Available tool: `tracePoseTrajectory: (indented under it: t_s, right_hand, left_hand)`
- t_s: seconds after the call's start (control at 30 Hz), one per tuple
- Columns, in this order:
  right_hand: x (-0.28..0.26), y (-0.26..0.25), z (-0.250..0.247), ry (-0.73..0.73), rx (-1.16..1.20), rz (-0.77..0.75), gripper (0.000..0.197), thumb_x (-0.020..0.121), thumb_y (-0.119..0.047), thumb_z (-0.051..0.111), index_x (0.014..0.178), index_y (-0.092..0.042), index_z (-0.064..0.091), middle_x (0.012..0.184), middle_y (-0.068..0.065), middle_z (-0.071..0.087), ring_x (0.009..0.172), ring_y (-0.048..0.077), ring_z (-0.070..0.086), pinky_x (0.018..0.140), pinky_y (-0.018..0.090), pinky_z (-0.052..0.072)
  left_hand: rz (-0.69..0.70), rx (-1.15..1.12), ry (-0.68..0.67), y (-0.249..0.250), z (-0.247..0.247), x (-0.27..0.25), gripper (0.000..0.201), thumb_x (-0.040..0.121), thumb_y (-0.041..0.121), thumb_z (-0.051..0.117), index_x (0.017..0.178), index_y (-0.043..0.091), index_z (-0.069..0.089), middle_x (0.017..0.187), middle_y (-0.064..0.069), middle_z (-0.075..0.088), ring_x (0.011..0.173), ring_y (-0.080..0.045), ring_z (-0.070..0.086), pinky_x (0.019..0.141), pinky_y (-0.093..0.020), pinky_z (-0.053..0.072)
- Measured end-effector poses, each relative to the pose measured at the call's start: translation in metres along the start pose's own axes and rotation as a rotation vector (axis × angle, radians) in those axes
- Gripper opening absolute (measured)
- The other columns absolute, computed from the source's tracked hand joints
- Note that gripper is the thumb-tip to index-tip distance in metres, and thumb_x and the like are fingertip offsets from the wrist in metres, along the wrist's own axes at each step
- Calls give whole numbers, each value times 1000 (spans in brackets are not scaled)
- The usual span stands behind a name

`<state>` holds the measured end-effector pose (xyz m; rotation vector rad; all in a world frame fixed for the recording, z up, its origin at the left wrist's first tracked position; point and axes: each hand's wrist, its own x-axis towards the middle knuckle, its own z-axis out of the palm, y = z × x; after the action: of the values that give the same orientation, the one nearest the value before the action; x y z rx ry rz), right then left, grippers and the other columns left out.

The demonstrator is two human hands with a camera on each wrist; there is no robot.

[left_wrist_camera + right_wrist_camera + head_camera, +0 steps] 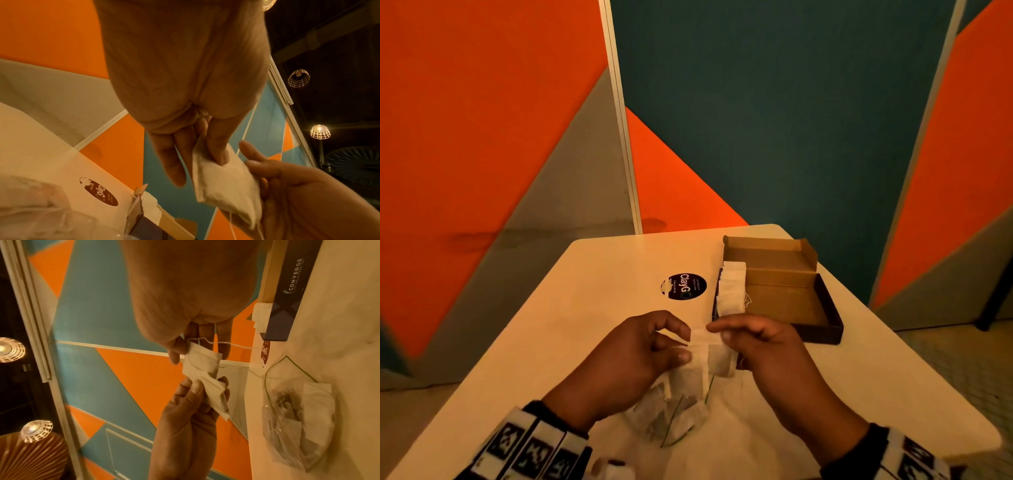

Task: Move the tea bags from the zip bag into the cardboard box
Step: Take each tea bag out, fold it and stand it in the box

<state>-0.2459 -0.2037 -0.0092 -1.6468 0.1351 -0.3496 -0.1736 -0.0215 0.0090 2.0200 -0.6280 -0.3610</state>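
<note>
White table [592,318]: cardboard box [791,301] far right, round dark sticker [683,286] beside it, zip bag [671,416] near edge.

Partition walls [482,120] in big angled blocks: orange, teal, grey, split by pale vertical trim strips [621,137]. Faint dark smudge across the left panel's orange and grey, low down. The surface [602,267] is a pale cream tabletop with rounded far corners, a dark oval "ClayGo" sticker [683,286] stuck near its middle. Pale tiled floor [962,359] to the right, a dark furniture leg [988,318] standing on it by the wall. Ceiling is dark, with wire-cage pendant lamps [320,132], some lit. Warm, dim light overall. A ribbed fan-shaped fixture [30,456] sits near the lamps.
</note>
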Motion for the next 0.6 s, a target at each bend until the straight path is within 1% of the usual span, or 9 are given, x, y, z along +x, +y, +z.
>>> tracePoseTrajectory:
  t_s: [0.1, 0.17, 0.2, 0.27, 0.33, 0.43, 0.5, 0.57, 0.6]
  right_hand:
    - [5, 3, -6, 13, 12, 117, 44, 96, 0, 53, 69, -22, 80, 87, -17, 75, 97, 16, 65, 81, 39, 59]
    - [6, 7, -11, 1, -91, 160, 46, 97, 0, 49, 68, -21, 79, 89, -12, 74, 95, 19, 64, 83, 43, 59]
    - [6, 8, -13, -17, -153, 174, 46, 98, -2, 47, 71, -20, 79, 94, -10, 72, 95, 19, 63, 83, 43, 58]
    - [6, 11, -17, -60, -221, 225, 44, 101, -5, 45, 76, -20, 79, 99, -11, 67, 94, 14, 59, 77, 34, 54]
    - [6, 14, -19, -87, -259, 285, 44, 101, -9, 44, 78, -21, 80, 101, -15, 63, 94, 9, 54, 76, 29, 48]
    - [4, 15, -17, -151, -313, 312, 42, 102, -13, 47, 81, -26, 81, 108, -15, 65, 101, 8, 55, 88, 29, 45]
    - [2, 13, -14, -192, -305, 297, 36, 101, -15, 51, 85, -29, 81, 109, -18, 66, 103, 6, 56, 90, 27, 45]
    - [0, 11, -10, -219, -297, 228, 30, 99, -18, 55, 92, -32, 80, 105, -23, 68, 101, 2, 59, 92, 23, 46]
    - [-1, 11, -7, -227, -310, 176, 26, 99, -23, 56, 96, -34, 79, 102, -25, 69, 100, -1, 60, 92, 21, 46]
  left_hand:
    - [-13, 84, 45, -10, -5, -2, 6, 89, 24, 72, 92, 28, 67, 77, -1, 76, 67, -16, 65, 66, -29, 45]
    - [0, 109, 74, -15, -9, -3, 6, 87, 21, 74, 84, 25, 70, 79, -2, 75, 68, -7, 65, 69, -27, 46]
    - [9, 124, 82, -17, -12, -3, 7, 86, 20, 75, 82, 25, 72, 82, -1, 75, 71, -6, 66, 70, -27, 48]
    - [18, 138, 72, -18, -16, -4, 8, 87, 19, 74, 81, 25, 74, 88, 4, 75, 79, -7, 68, 71, -25, 50]
    - [15, 146, 44, -17, -20, -4, 12, 89, 18, 72, 81, 26, 76, 91, 9, 75, 81, -2, 68, 70, -20, 50]
    - [28, 203, 0, -10, -24, -2, 18, 93, 16, 66, 83, 27, 76, 89, 13, 75, 81, 3, 66, 71, -16, 46]
    - [47, 249, -28, -3, -25, 0, 23, 96, 14, 61, 85, 28, 76, 87, 17, 74, 79, 5, 65, 70, -16, 44]
    - [67, 307, -53, 5, -24, 1, 26, 96, 12, 59, 90, 32, 76, 80, 26, 70, 72, 7, 62, 66, -13, 42]
    - [81, 329, -61, 10, -24, 2, 26, 95, 13, 61, 93, 35, 74, 78, 26, 68, 70, 6, 61, 64, -12, 42]
